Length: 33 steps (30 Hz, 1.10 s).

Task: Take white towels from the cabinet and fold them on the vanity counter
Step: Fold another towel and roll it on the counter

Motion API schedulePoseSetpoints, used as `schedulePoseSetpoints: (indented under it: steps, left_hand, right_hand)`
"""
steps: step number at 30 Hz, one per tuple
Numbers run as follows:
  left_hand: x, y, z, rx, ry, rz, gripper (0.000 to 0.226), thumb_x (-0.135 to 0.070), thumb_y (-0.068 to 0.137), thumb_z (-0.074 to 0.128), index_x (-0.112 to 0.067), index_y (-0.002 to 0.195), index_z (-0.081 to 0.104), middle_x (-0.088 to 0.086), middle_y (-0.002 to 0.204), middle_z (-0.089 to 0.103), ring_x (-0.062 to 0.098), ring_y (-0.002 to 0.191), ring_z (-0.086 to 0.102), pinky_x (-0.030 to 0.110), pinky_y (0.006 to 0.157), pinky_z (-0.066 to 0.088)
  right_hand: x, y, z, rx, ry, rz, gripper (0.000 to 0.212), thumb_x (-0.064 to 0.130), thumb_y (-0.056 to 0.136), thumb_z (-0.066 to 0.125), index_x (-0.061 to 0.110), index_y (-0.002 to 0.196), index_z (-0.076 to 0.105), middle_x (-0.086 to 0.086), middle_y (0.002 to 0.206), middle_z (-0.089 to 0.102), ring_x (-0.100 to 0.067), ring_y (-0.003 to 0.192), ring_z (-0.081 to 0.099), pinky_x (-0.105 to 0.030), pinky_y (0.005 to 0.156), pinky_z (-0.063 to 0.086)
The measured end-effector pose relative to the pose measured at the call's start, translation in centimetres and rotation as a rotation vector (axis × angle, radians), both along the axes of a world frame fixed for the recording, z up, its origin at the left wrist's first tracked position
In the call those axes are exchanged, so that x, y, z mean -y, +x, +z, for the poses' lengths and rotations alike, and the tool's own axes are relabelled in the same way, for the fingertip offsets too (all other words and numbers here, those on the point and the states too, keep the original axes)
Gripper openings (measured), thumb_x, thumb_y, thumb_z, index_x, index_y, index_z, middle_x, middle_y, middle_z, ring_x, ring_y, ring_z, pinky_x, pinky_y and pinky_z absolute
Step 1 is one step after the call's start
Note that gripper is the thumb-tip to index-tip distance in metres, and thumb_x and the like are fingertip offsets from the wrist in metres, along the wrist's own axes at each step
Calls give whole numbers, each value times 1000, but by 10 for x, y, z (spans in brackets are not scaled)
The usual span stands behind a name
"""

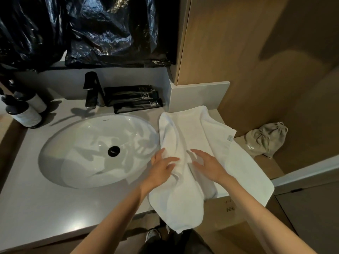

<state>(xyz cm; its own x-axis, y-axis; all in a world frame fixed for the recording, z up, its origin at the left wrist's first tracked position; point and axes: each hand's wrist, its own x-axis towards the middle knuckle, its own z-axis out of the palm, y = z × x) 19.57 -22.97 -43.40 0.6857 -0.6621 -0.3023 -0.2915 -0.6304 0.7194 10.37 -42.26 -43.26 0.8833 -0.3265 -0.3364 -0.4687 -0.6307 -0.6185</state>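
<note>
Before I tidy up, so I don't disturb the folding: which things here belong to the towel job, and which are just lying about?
Job: white towel, vanity counter, left hand and right hand on the towel.
Lying about: sink, black faucet, black tubes, pump bottles, drawstring bag, black plastic sheeting.

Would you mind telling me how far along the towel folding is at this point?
Done: one white towel is out on the vanity counter, right of the sink. In hand: left hand and right hand rest on its bunched middle; one end overhangs the front edge. Left: the neat fold itself; no finished folded towel is visible.
</note>
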Motion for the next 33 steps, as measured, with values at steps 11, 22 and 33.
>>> schedulePoseSetpoints:
  steps: [11,22,33]
  left_hand:
    - [4,-2,-18,194,75,108,47,-49,83,67,-18,116,55,0,115,48,18,114,42,26,95,35]
    - [35,4,16,-16,-82,218,23,-32,94,57,-10,94,51,4,90,60,27,88,62,28,66,39]
    - [96,-8,-10,-239,-209,394,13,-24,88,66,-13,83,62,-2,85,63,22,84,64,39,74,57]
  right_hand:
    - [-15,-13,-18,-156,-247,136,49,39,99,48,45,145,34,9,161,14,-21,149,6,-38,120,14]
    - [51,-19,24,311,-135,-301,29,9,93,60,14,120,65,-5,132,57,-21,121,52,-21,95,36]
    - [126,-7,2,215,-11,-547,52,15,91,64,9,138,43,-11,136,48,-28,120,50,-30,96,41]
